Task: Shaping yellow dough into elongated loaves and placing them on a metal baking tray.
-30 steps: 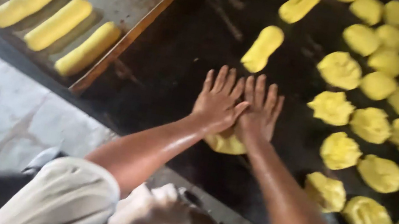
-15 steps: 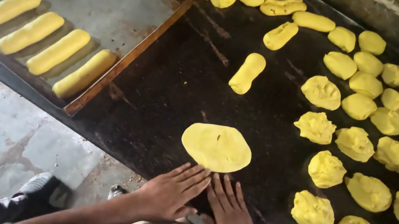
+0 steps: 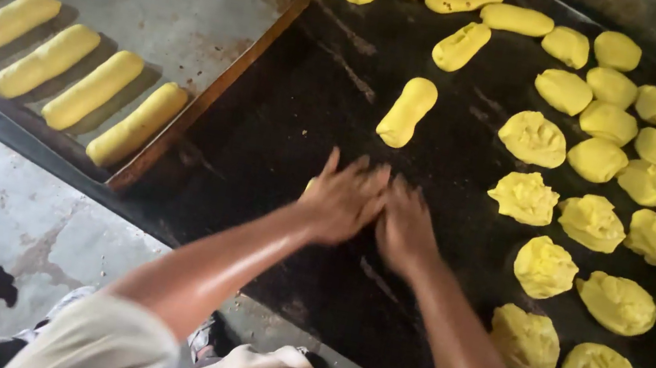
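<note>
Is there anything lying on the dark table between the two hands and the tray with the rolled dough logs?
Nothing visible does. The left hand and right hand press side by side on the dark table. The stretch toward the tray is bare; the nearest dough log lies farther up, off that line.

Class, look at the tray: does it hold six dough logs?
No, the tray holds five yellow dough logs, lying side by side.

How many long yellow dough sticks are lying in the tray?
5. The dough sticks lie side by side in the metal tray, along its near left part. More may lie beyond the picture's left edge.
</note>
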